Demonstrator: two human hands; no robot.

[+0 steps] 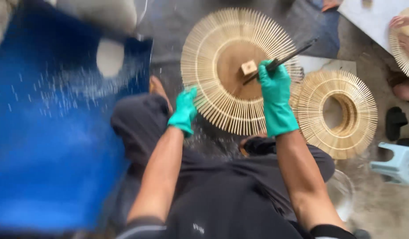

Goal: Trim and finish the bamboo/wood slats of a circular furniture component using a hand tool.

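A blurred blue tub [49,146] fills the left of the view, flecked with pale specks. Before the seated person's knees lies a big sunburst disc [213,93] of thin bamboo sticks fanned round a plain centre with a small wooden block [248,67] on it; a stack of similar rings [341,113] sits just to its right. The disc looks light and stiff, but its sticks seem brittle, so the rim or the solid centre is likely the safest hold. The left hand [184,110], in a green glove, pinches the disc's near rim, arm reaching forward. The gloved right hand [275,88] is closed round a dark brush [284,57], its tip at the centre.
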